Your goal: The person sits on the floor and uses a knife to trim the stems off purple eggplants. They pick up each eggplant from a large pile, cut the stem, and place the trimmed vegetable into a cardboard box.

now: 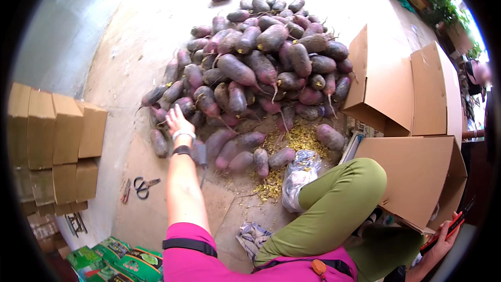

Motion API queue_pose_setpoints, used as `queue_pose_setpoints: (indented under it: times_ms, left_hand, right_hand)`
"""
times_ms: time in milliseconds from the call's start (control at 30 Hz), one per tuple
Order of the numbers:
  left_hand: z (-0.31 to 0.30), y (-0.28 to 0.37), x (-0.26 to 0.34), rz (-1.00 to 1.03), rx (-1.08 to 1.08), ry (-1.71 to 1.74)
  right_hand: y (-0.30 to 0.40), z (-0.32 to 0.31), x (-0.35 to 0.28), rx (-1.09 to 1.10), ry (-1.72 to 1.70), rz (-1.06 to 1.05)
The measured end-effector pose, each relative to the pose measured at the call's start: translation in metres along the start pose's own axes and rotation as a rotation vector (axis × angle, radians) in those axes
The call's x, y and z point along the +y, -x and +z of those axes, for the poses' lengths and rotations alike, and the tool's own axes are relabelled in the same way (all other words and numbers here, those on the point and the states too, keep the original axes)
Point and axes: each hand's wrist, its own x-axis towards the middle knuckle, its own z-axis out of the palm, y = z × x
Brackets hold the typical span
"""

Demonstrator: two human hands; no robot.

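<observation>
My left hand (181, 121) reaches out over the near left edge of a large heap of purple radishes (250, 64). Its fingers are spread and hold nothing; whether the fingertips touch the radish (185, 105) under them I cannot tell. One radish (159, 143) lies just left of my wrist. Several others, partly blurred, lie to the right of my forearm. Far to the right, my right hand (442, 241) is closed around a red and black utility knife (450, 232), tip pointing up and away. The radishes are soil-stained, some with thin roots.
Open cardboard boxes (403, 168) stand on the right, and more cartons (66, 129) are stacked left. Scissors (145, 186) lie on the floor beside small red-handled snips (126, 191). Yellow scraps (301, 139), a plastic bag (299, 180), a cloth (252, 239) and green printed packaging (117, 260) are nearby.
</observation>
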Motion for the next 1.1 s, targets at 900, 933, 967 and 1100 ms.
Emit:
queue_pose_setpoints:
  times_ms: [900,933,967,1100]
  left_hand:
    - [-0.035,0.187,0.008,0.094,-0.512,1.615]
    - [-0.047,0.208,0.017,0.157,-0.54,1.613]
    - [-0.06,0.228,0.024,0.218,-0.567,1.611]
    - [-0.096,0.282,0.054,0.421,-0.601,1.548]
  right_hand:
    - [0.073,0.053,-0.091,-0.952,-0.407,0.438]
    - [0.071,0.065,-0.099,-1.186,-0.281,0.53]
    - [0.075,0.078,-0.098,-1.378,-0.285,0.554]
    - [0.102,0.119,-0.073,-1.649,-0.279,0.531]
